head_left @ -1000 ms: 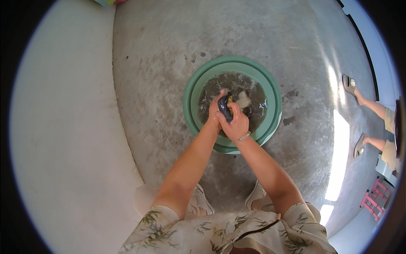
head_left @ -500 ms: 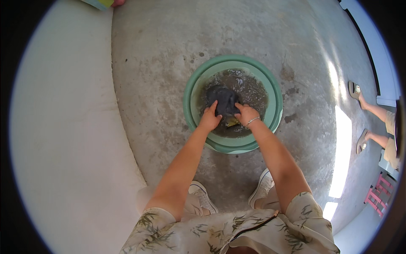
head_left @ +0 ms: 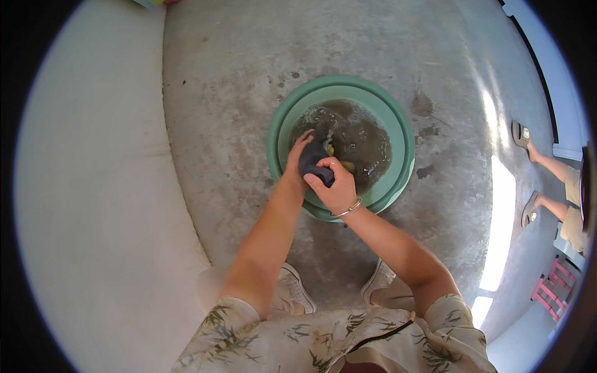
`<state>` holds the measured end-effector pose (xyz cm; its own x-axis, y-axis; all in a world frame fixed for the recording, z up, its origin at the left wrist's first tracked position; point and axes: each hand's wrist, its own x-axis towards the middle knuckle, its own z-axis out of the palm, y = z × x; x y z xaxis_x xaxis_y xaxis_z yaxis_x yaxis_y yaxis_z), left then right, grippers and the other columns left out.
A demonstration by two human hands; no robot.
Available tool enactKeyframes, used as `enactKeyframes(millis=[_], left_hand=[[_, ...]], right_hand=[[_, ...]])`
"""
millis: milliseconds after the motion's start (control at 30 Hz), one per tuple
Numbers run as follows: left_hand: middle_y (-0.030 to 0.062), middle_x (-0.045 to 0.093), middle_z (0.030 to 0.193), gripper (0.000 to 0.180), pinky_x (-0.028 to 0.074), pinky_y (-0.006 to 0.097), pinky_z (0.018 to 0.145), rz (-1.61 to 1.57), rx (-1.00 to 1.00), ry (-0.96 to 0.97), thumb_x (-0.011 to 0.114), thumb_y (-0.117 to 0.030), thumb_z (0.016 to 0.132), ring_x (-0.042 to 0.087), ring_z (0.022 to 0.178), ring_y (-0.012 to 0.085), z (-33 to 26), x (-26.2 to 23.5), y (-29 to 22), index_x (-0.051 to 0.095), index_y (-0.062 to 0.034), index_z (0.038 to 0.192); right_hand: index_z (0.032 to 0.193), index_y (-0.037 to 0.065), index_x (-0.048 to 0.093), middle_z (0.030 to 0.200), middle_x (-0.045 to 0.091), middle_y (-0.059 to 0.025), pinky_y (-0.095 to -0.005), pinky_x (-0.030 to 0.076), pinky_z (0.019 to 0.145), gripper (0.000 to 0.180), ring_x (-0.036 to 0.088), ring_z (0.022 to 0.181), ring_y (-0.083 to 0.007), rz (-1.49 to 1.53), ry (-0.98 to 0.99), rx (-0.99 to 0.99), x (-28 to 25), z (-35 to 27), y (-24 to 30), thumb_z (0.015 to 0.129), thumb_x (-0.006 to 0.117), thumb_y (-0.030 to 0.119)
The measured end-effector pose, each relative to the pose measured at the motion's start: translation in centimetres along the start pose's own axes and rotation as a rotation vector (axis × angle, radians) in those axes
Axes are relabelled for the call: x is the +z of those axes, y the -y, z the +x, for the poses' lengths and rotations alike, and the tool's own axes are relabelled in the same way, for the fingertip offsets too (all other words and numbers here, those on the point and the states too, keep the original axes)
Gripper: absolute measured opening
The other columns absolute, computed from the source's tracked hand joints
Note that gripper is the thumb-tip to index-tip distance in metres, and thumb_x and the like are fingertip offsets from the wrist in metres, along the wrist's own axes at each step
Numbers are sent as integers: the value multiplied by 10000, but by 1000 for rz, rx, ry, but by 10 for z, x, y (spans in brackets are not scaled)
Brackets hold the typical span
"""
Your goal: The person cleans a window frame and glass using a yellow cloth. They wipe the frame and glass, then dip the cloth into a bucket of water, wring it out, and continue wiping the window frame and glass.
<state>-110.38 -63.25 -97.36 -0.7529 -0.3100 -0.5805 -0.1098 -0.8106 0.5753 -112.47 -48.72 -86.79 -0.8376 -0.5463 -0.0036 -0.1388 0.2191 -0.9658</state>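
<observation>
A round green basin (head_left: 398, 124) stands on the concrete floor, filled with murky brown water (head_left: 364, 140). Both my hands hold a dark wet cloth (head_left: 313, 160) over the basin's near left side. My left hand (head_left: 297, 156) grips the cloth from the left. My right hand (head_left: 334, 186), with a silver bracelet on the wrist, closes on it from below. Something yellow (head_left: 344, 165) shows in the water just right of the cloth.
A pale raised surface (head_left: 93, 186) curves along the left. My two light shoes (head_left: 292, 292) stand just before the basin. Another person's legs in sandals (head_left: 528, 137) are at the far right, beside a pink stool (head_left: 553, 280). Sunlight streaks the floor there.
The cloth was raised between my hands, then pressed down into the water; now both hands bunch it at the basin's near left. The view has shifted slightly.
</observation>
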Motion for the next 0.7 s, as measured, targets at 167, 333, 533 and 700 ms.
enactKeyframes(millis=[167,333,533,700], left_hand=[[115,659,916,284,532,361,708,-383,-84,-46,558,-286,934,641,779,235,-26,16,13,627,-25,1022],[133,637,940,332,496,344,742,657,17,-400,572,-245,918,628,842,237,-64,27,-6,585,28,1107],[177,444,1364,590,443,416,875,1657,273,-466,678,-200,812,512,1138,343,-77,38,-20,455,-83,1344],[164,351,1465,734,334,486,1019,2069,484,-163,726,-199,747,349,1327,322,-38,67,2,406,-107,1401]], right_hand=[[930,77,623,792,670,-187,-451,521,648,408,653,722,-378,-442,213,30,5,33,-14,839,610,474],[1093,12,619,984,660,-249,-421,503,833,501,643,931,-372,-678,268,224,-36,105,-33,872,593,461],[1164,-32,565,1247,548,-266,-436,457,935,545,549,1107,-420,-337,-207,179,-74,101,-125,862,617,419],[1085,-25,647,1105,628,-268,-435,470,925,491,603,1054,-396,-735,373,593,-40,48,-132,820,645,388]])
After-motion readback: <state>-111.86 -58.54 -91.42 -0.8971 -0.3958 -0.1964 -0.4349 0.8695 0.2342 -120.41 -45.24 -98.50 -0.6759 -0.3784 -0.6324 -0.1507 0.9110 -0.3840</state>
